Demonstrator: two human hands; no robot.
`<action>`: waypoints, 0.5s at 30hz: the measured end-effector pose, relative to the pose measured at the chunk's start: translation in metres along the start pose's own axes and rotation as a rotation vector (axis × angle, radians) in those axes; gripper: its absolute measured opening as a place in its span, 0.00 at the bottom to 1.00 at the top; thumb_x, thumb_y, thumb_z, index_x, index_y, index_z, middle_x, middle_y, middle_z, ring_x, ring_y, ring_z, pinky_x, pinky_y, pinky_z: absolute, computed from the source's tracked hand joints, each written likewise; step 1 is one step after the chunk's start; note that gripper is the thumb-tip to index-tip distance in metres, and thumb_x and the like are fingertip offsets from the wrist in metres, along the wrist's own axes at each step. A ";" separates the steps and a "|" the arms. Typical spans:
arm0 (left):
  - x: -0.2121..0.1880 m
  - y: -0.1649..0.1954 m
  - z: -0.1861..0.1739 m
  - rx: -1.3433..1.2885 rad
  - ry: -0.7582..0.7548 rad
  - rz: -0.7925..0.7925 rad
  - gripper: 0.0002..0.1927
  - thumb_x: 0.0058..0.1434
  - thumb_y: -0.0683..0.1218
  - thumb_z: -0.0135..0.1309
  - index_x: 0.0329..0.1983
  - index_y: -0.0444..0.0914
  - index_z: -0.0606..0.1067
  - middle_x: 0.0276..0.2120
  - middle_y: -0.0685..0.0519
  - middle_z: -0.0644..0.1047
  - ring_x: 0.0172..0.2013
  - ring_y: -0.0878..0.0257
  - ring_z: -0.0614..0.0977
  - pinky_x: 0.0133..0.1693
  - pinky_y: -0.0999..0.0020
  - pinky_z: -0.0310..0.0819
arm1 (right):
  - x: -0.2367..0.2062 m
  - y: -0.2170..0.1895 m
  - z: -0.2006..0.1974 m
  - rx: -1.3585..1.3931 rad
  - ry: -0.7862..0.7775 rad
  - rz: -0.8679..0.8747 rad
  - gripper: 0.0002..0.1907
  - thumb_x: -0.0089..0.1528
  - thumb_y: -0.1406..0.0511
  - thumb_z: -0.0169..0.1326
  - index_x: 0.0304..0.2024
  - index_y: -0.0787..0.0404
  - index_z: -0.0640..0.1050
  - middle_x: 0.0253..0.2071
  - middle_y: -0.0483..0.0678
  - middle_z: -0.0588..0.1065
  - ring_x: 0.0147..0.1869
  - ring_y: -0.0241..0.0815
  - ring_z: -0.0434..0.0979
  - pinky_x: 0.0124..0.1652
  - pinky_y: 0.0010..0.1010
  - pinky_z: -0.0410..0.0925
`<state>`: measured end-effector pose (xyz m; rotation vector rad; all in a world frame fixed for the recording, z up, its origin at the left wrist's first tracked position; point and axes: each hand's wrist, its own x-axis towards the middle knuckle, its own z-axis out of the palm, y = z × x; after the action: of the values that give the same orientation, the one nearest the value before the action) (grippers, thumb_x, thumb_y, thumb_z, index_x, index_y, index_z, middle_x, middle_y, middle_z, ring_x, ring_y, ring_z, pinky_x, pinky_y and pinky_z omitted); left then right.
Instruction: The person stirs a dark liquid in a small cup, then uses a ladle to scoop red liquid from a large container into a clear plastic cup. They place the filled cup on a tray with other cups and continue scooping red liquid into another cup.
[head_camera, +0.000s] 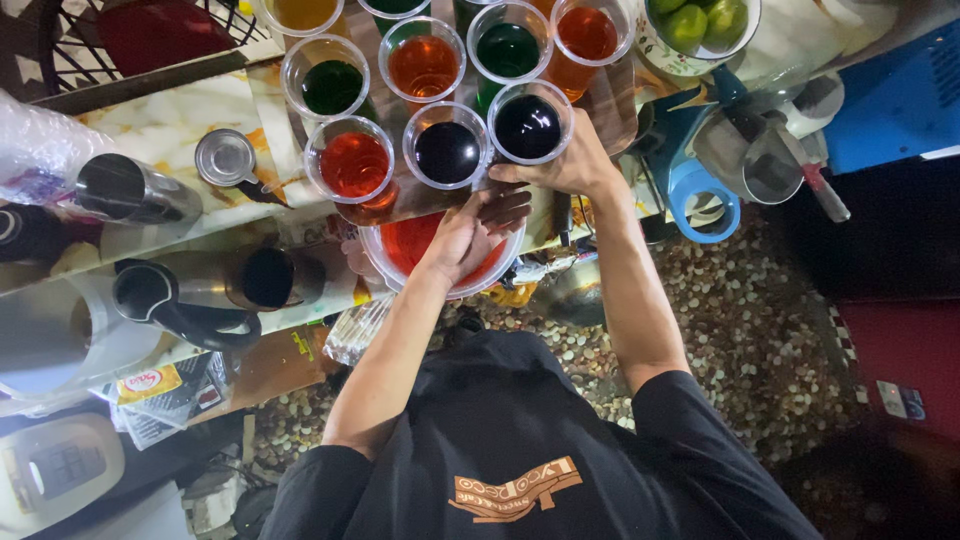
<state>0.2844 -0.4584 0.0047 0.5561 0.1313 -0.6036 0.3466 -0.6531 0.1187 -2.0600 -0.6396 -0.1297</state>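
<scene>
Both hands work at the near edge of the desk. Resting over a large clear cup of red drink, the left hand has its fingers loosely curled across the cup's mouth; whether it truly grips the rim cannot be told. Just beyond it, the right hand has its fingers closed against the side of a clear cup of dark, nearly black drink.

Largest of the things around them is the marbled desk itself, running away to the left of the hands. A white jug sits far left, with a dark kettle and a steel tumbler between it and the hands. Right of the right hand stands a blue pitcher, and beyond it a bowl of green limes.

Beside the dark cup stands a second dark cup, then a red cup. Farther off stand orange and green cups. A small round metal lid lies left of the red cup.
</scene>
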 end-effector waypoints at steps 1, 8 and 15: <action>0.000 0.000 0.000 0.006 -0.014 0.003 0.23 0.74 0.52 0.44 0.62 0.29 0.67 0.59 0.36 0.75 0.60 0.45 0.77 0.65 0.48 0.69 | 0.000 0.001 0.000 -0.015 -0.001 0.039 0.40 0.49 0.53 0.79 0.56 0.63 0.76 0.52 0.51 0.79 0.54 0.45 0.81 0.55 0.36 0.74; -0.001 -0.001 -0.001 0.034 -0.062 0.023 0.24 0.75 0.53 0.42 0.63 0.29 0.67 0.59 0.36 0.75 0.61 0.47 0.77 0.65 0.48 0.68 | 0.000 0.005 0.000 0.024 -0.022 0.066 0.41 0.49 0.53 0.79 0.57 0.63 0.75 0.52 0.50 0.79 0.54 0.45 0.81 0.56 0.37 0.73; 0.000 -0.001 -0.003 0.020 -0.080 0.039 0.24 0.75 0.53 0.45 0.62 0.29 0.68 0.58 0.35 0.75 0.61 0.46 0.77 0.65 0.48 0.68 | 0.001 0.008 -0.001 0.009 -0.035 0.044 0.41 0.48 0.54 0.79 0.57 0.63 0.75 0.54 0.51 0.78 0.57 0.45 0.79 0.58 0.38 0.72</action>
<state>0.2842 -0.4578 0.0018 0.5516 0.0385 -0.5886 0.3516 -0.6567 0.1135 -2.0705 -0.6148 -0.0658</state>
